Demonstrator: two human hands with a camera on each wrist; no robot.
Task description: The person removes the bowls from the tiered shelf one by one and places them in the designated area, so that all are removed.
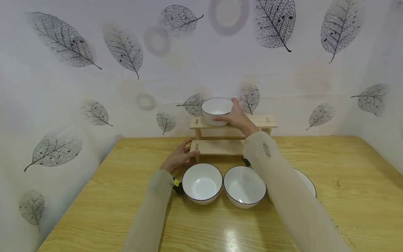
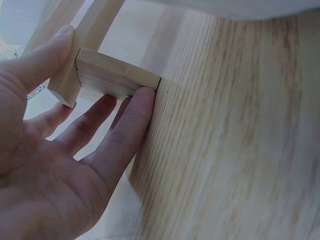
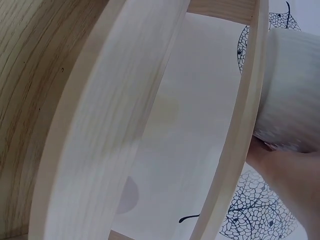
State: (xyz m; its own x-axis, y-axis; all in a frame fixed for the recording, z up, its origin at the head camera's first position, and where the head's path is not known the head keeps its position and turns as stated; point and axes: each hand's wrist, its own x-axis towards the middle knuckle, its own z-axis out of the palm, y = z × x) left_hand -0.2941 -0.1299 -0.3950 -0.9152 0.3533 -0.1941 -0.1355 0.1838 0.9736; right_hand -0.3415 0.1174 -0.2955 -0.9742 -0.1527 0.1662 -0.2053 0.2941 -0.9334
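A two-tier wooden stand (image 1: 217, 147) is at the back of the table. My right hand (image 1: 237, 117) holds a white bowl (image 1: 211, 114) with a dark rim by its right side, at the left part of the upper tier. In the right wrist view the bowl (image 3: 295, 90) shows ribbed outer walls just past the upper board's edge. My left hand (image 1: 180, 156) grips the left end of the lower tier. Seen from the left wrist, the thumb lies along the board (image 2: 92, 30) and the fingertips (image 2: 145, 95) press against the short wooden leg.
Two more white bowls stand side by side before the stand, a left bowl (image 1: 202, 183) and a middle bowl (image 1: 244, 185). A third bowl (image 1: 308, 182) is partly hidden behind my right sleeve. Leaf-patterned cloth (image 1: 195, 63) hangs behind the wooden table (image 1: 94, 210).
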